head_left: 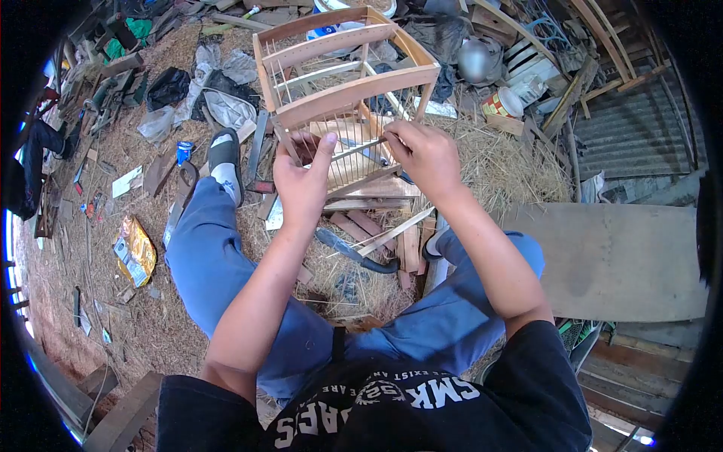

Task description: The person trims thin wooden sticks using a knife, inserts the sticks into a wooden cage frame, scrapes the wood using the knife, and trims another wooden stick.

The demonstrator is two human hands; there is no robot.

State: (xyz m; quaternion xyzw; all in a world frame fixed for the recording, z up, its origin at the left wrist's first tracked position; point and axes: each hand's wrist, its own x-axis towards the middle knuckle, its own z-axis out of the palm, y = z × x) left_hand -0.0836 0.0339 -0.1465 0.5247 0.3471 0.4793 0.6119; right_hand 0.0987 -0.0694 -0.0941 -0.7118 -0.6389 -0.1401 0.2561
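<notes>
- One gold wrapper (pixel 135 252) lies on the littered ground at far left.
- One blue tin (pixel 184 153) stands near the left shoe (pixel 224 153), one of two shoes in view.
- Left hand (pixel 303 184), one of two: holds the frame's near left corner, thumb raised along the near side; the other fingers curl behind and are mostly hidden.
- One wooden frame (pixel 357 93), ahead of the knees, between and beyond the hands. It looks part-built: posts and rails are joined, and three long rails cross its upper part. The near side carries a close row of thin rods (pixel 343 172), over ten, too fine to count surely. The upper openings look mostly bare, with few rods at the left, so filling seems unfinished there.
- One dark curved tool (pixel 352 251) lies below the frame, among wood scraps.
- Right hand (pixel 429 158): thumb and forefinger pinch the right end of one slim strip (pixel 357 149) crossing the rods; whether it is fixed, I cannot tell.
- One tub (pixel 506 103) lies beyond at right.
- One broad board (pixel 614 260) lies at far right.
</notes>
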